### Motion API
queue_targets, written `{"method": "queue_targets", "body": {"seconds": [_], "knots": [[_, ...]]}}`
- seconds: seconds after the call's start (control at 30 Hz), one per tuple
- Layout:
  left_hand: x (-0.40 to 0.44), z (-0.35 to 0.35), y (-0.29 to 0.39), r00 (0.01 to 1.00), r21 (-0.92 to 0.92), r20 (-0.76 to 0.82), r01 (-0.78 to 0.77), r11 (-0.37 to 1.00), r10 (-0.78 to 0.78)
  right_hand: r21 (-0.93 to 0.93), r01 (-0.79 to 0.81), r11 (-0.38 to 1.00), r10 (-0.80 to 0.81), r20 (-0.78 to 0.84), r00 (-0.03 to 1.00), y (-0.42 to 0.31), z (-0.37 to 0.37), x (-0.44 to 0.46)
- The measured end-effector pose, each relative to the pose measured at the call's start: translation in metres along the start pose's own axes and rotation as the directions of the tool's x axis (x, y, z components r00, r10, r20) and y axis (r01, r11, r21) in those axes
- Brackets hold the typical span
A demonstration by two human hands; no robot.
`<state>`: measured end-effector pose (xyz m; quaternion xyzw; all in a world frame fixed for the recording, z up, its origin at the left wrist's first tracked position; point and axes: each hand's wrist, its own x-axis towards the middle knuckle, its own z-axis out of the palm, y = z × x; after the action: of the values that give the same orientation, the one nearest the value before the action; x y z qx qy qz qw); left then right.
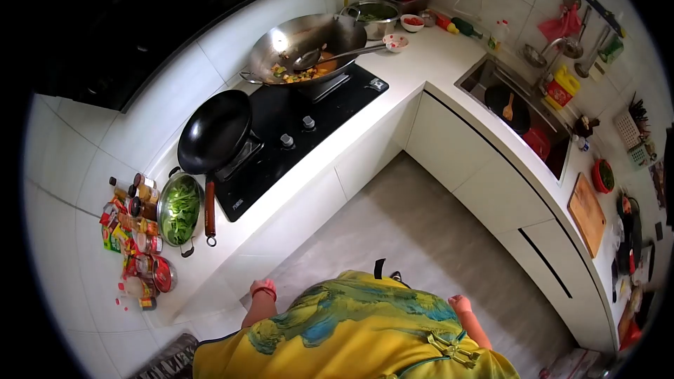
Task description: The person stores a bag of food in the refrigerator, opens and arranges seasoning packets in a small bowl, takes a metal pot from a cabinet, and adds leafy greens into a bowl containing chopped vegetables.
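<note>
My left hand (262,286), with a red band at the wrist, hangs beside my body near the front of the stove counter, its fingers curled with nothing seen in them. On the other side, my right hand (460,303) is held low over the floor, also curled and apparently holding nothing. Nearest to the left hand on the counter are a pan of green vegetables (180,209) and a black wok (215,132) with a wooden handle, on the left burner. A large steel wok (265,41) with cooked food and a ladle (307,60) stands on the right burner.
Jars and bottles (144,214) crowd the left counter end. A pot of greens (374,17) and small bowls stand behind the steel wok. Along the right are a sink (477,74) holding a black pan, and a cutting board (586,215). The range hood (140,28) overhangs the stove.
</note>
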<state>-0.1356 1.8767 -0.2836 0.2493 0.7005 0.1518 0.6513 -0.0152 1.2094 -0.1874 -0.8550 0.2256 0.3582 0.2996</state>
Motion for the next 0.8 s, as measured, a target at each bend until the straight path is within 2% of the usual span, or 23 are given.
{"method": "queue_targets", "body": {"seconds": [0.13, 0.17, 0.3, 0.4, 0.53, 0.63, 0.7, 0.77, 0.8], "knots": [[-0.1, 0.105, 0.0, 0.996, 0.205, 0.079, -0.043, 0.978, 0.027, 0.026, -0.005, 1.0, 0.004, 0.023, 1.0, 0.02, -0.036, 0.022], [-0.11, 0.124, -0.004, 0.989, 0.25, 0.141, -0.076, 0.965, 0.041, 0.037, -0.005, 0.999, 0.004, 0.026, 1.0, 0.025, -0.044, 0.027], [-0.129, 0.182, -0.035, 0.92, 0.361, 0.382, -0.233, 0.903, 0.085, 0.129, -0.037, 0.991, 0.033, 0.028, 0.999, 0.04, -0.069, 0.04], [-0.173, 0.212, -0.063, 0.881, 0.474, 0.454, -0.367, 0.8, 0.135, 0.145, -0.041, 0.989, 0.038, 0.02, 0.999, 0.05, -0.083, 0.041], [-0.16, 0.231, -0.08, 0.889, 0.641, 0.454, -0.281, 0.715, -0.057, 0.14, -0.078, 0.987, 0.077, 0.016, 0.997, 0.066, -0.094, 0.045], [-0.178, 0.24, -0.082, 0.912, 0.727, 0.409, -0.321, 0.607, -0.007, 0.138, -0.094, 0.986, 0.095, 0.0, 0.995, 0.063, -0.1, 0.055], [-0.187, 0.244, -0.079, 0.912, 0.793, 0.411, -0.367, 0.486, 0.018, 0.228, -0.084, 0.97, 0.088, -0.01, 0.996, 0.051, -0.099, 0.071], [-0.202, 0.249, -0.071, 0.914, 0.851, 0.405, -0.386, 0.356, 0.024, 0.465, -0.037, 0.884, 0.043, -0.003, 0.999, 0.035, -0.096, 0.104], [-0.17, 0.25, -0.076, 0.842, 0.843, 0.537, -0.536, 0.032, -0.05, 0.572, -0.016, 0.82, 0.023, -0.005, 1.0, 0.023, -0.097, 0.119]]}}
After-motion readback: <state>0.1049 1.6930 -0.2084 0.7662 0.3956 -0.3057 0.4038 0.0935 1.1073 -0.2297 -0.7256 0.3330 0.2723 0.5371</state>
